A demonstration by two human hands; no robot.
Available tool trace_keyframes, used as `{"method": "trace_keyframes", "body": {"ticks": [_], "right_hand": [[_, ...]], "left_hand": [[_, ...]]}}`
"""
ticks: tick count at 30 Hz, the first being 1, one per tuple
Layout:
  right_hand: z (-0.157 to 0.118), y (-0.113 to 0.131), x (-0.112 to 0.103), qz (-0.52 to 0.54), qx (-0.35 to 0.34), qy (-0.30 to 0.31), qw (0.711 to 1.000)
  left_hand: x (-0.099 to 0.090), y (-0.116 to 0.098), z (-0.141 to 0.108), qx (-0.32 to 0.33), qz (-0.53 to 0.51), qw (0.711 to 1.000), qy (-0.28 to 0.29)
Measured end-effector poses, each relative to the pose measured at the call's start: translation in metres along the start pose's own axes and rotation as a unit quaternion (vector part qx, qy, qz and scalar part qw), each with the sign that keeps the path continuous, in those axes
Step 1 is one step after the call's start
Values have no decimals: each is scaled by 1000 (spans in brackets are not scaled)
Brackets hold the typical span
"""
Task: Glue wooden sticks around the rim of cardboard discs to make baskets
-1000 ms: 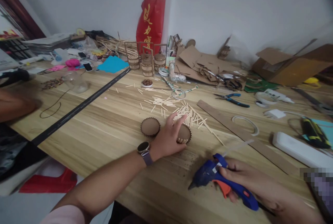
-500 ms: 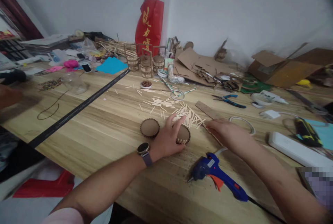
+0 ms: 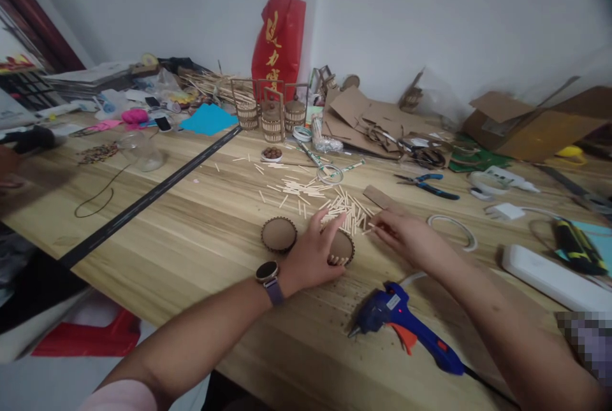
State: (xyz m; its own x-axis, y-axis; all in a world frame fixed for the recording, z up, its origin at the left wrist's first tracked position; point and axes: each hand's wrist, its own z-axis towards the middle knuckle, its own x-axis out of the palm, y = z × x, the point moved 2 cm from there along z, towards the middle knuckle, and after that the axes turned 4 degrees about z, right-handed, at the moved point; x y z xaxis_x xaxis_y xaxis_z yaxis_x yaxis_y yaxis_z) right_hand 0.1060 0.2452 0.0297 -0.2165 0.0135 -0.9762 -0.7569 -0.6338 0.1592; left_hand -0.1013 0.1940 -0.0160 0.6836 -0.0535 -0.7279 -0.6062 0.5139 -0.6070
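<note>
My left hand (image 3: 313, 255), wearing a watch, curls its thumb and fingers around a round cardboard base (image 3: 342, 247) that lies on the table. A few short pale sticks stand along the near edge of this base. A second round cardboard base (image 3: 278, 234) with a notched dark rim lies just left of the hand. My right hand (image 3: 399, 232) pinches a short wooden stick (image 3: 370, 225) at its fingertips, beside the heap of loose sticks (image 3: 351, 210). Below the hands rests a blue hot glue gun (image 3: 406, 325), its nozzle pointing left.
Small handled baskets (image 3: 272, 121) stand at the back before a red bag (image 3: 280, 41). Pliers (image 3: 428, 185), a white cable ring (image 3: 453, 232) and a white power strip (image 3: 554, 277) lie to the right. Another person's hand (image 3: 10, 172) shows at the left edge.
My right hand has lifted slightly from the table and drawn its fingers together on a stick. My left hand stays at the same base. The view has shifted slightly.
</note>
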Motion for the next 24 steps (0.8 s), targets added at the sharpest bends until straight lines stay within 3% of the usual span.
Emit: {"method": "trace_keyframes", "body": {"ticks": [3,7,18,24], "right_hand": [[-12,22,-4,189,69,-6,980],[-18,43,5,337,82,58,936],[-15,54,18,318,77,84,941],[-14,57,17,259,49,87,961]], "left_hand": [[0,0,0,1,1,1000,1],[2,1,0,1,3,1000,-2],[2,2,1,4,4,1000,-3],[1,1,1,10,1,1000,-6]]}}
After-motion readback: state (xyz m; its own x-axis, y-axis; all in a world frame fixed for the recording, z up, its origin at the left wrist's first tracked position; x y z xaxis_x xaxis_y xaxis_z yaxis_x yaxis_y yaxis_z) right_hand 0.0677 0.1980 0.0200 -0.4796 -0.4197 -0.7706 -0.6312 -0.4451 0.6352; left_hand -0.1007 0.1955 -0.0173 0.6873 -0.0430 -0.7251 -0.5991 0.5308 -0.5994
